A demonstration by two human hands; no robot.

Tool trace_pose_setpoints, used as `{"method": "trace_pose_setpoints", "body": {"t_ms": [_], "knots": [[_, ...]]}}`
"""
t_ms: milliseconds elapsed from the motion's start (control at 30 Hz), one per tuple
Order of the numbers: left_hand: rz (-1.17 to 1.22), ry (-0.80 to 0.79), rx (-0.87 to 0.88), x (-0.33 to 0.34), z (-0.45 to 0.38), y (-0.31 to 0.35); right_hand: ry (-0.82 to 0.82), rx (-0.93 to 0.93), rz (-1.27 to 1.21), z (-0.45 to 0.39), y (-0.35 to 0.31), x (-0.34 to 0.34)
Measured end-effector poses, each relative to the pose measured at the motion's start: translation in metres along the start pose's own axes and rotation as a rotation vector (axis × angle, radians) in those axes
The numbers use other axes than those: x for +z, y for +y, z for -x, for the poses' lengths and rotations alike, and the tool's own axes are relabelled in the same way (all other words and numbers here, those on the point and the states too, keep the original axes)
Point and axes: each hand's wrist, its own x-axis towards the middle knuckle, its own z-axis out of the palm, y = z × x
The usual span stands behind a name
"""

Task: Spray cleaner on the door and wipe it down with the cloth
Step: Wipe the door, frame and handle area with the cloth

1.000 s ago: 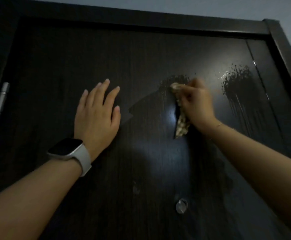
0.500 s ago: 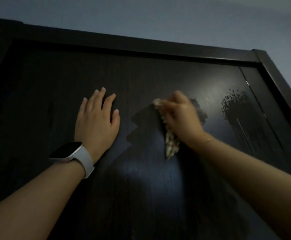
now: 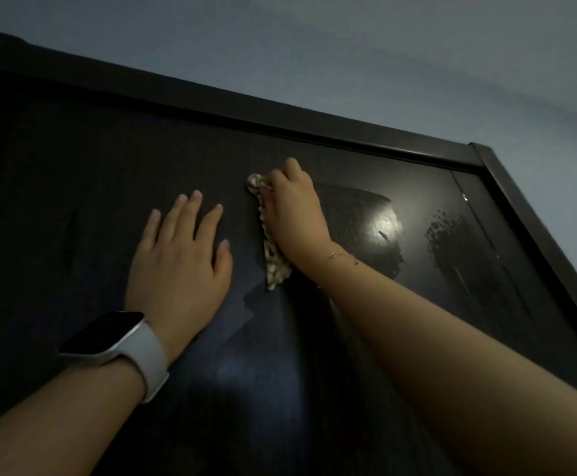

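Since the frame 0.5 s ago the right hand (image 3: 292, 214) has carried the cloth (image 3: 270, 250) up and to the left across the door (image 3: 74, 187), closer to the top of the frame (image 3: 314, 127), and the view has tipped so the door's top edge now slants down to the right. The wet smear that sat partly under that hand then now lies fully exposed to its right as a broad dark patch (image 3: 359, 225) with a bright glare spot on it.

The right hand's fingers (image 3: 292, 166) are clenched around the patterned cloth, bunching it against the door; one crumpled end shows above the knuckles and the other end hangs out below the heel of the hand. A thin bracelet (image 3: 340, 257) sits on that wrist.

The left hand (image 3: 180, 255) lies flat on the door just left of the cloth, fingers released and spread, grasping nothing, palm pressed to the dark wood. A smartwatch (image 3: 108, 334) with a white band is on its wrist.

Further right, near the door's right edge, a second speckled spray patch (image 3: 452, 235) with thin drips below it stands apart from the wiped patch. Pale wall (image 3: 383, 63) fills the view above the frame. The lighting is dim, so the wood grain is hard to make out.
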Motion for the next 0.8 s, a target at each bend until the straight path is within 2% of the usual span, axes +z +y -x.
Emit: {"method": "trace_pose_setpoints", "body": {"t_ms": [67,200,267,367,500,567,667,800], "knots": [[-0.003,-0.009,-0.009,0.000,0.000,0.000,0.031,0.026,0.031,0.001,0.035,-0.009],[0.005,-0.003,-0.009,-0.002,0.001,0.002,0.109,0.403,0.176,0.008,0.128,-0.036],[-0.009,0.010,-0.011,-0.001,0.001,0.001,0.128,0.525,0.184,0.005,0.141,-0.040],[-0.013,0.003,-0.003,0.000,0.000,0.001,0.108,0.487,0.160,-0.019,0.103,-0.022],[0.000,-0.024,0.009,-0.003,0.001,0.001,0.071,0.233,0.044,-0.055,0.012,0.016],[-0.002,-0.027,0.017,-0.002,0.001,0.000,0.055,0.138,0.000,-0.061,-0.010,0.027],[-0.012,0.004,0.011,0.000,0.000,0.000,0.063,0.114,-0.014,-0.066,0.013,0.024],[-0.009,0.048,0.014,0.004,0.001,-0.001,0.097,0.371,0.070,-0.064,0.097,-0.004]]}}
